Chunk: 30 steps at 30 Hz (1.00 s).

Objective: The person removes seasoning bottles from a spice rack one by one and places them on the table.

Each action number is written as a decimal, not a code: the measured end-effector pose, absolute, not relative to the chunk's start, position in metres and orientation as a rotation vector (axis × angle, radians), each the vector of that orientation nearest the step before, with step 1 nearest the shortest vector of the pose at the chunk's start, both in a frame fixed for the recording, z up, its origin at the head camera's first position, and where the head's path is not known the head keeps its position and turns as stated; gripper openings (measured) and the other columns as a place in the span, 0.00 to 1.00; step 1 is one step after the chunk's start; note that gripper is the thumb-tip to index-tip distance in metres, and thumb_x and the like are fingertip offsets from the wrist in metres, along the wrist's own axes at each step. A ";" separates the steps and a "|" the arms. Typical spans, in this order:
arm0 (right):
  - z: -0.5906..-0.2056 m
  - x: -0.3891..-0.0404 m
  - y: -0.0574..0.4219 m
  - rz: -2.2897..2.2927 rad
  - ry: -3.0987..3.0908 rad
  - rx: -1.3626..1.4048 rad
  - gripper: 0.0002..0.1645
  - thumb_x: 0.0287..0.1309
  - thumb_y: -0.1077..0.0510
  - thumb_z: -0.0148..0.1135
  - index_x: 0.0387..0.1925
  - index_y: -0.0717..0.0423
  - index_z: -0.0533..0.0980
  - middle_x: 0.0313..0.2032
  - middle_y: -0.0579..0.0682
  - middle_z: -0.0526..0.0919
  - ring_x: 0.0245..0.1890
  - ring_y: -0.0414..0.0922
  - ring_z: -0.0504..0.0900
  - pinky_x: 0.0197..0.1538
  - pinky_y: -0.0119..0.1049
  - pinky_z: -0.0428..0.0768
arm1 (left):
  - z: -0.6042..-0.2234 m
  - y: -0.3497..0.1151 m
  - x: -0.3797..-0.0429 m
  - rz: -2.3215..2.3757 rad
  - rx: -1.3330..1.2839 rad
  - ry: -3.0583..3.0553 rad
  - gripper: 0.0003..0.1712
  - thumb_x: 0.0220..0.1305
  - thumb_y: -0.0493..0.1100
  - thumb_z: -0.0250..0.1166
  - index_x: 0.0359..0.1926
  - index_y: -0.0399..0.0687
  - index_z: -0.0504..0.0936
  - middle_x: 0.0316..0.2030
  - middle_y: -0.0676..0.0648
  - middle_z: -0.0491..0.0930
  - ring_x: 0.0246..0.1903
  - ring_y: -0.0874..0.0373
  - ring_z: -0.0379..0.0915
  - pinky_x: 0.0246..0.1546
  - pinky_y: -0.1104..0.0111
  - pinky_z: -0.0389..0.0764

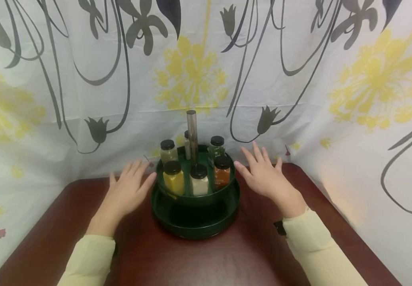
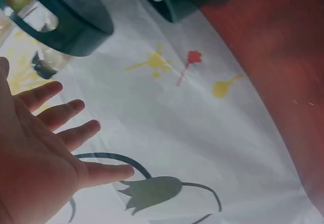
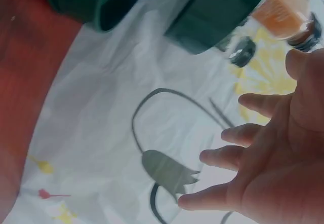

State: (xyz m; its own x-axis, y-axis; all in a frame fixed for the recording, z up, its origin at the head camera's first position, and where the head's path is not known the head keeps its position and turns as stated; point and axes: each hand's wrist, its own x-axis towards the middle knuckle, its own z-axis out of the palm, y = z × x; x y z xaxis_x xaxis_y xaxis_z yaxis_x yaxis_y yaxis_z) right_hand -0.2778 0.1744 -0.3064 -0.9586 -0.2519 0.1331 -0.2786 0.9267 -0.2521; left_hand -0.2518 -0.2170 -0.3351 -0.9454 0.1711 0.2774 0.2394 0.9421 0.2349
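Observation:
A two-tier dark green round rack [image 1: 195, 231] with a central post [image 1: 192, 137] stands on the table. Spice jars with black lids ring its upper tray: a yellow jar [image 1: 174, 183], a pale cream jar [image 1: 199, 186], an orange-red jar [image 1: 222, 177], a green-flecked jar [image 1: 216, 150], a beige jar [image 1: 168, 154] and one partly hidden behind the post. My left hand [image 1: 129, 191] is spread beside the upper tray's left rim, its thumb close to it. On the right side, my right hand [image 1: 266, 179] has fingers spread, thumb near the orange-red jar. Both palms look bare in the wrist views.
The rack sits toward the back of a dark red-brown table [image 1: 177, 262]. Behind and along both sides hangs a white curtain [image 1: 138, 99] with grey and yellow flower prints. A black band [image 1: 280, 228] shows at the right sleeve.

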 end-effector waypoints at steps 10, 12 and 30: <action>-0.297 -0.249 0.150 0.649 -2.763 0.530 0.46 0.63 0.24 0.33 0.76 0.38 0.46 0.75 0.51 0.42 0.72 0.54 0.49 0.64 0.71 0.45 | -0.322 -0.197 -0.237 -0.464 -0.402 -2.766 0.43 0.70 0.72 0.32 0.74 0.52 0.58 0.73 0.43 0.52 0.70 0.43 0.45 0.61 0.30 0.43; -0.298 -0.244 0.144 0.694 -2.694 0.570 0.45 0.64 0.25 0.38 0.75 0.39 0.49 0.74 0.52 0.46 0.70 0.54 0.53 0.65 0.66 0.52 | -0.322 -0.193 -0.236 -0.469 -0.426 -2.754 0.43 0.71 0.71 0.33 0.74 0.50 0.58 0.72 0.43 0.53 0.70 0.43 0.47 0.62 0.33 0.47; -0.313 -0.248 0.121 0.535 -2.486 0.751 0.31 0.63 0.45 0.61 0.66 0.46 0.68 0.63 0.54 0.66 0.57 0.51 0.71 0.51 0.52 0.78 | -0.335 -0.183 -0.239 -0.557 -0.407 -2.947 0.56 0.59 0.82 0.37 0.74 0.48 0.56 0.74 0.43 0.46 0.69 0.42 0.49 0.61 0.41 0.62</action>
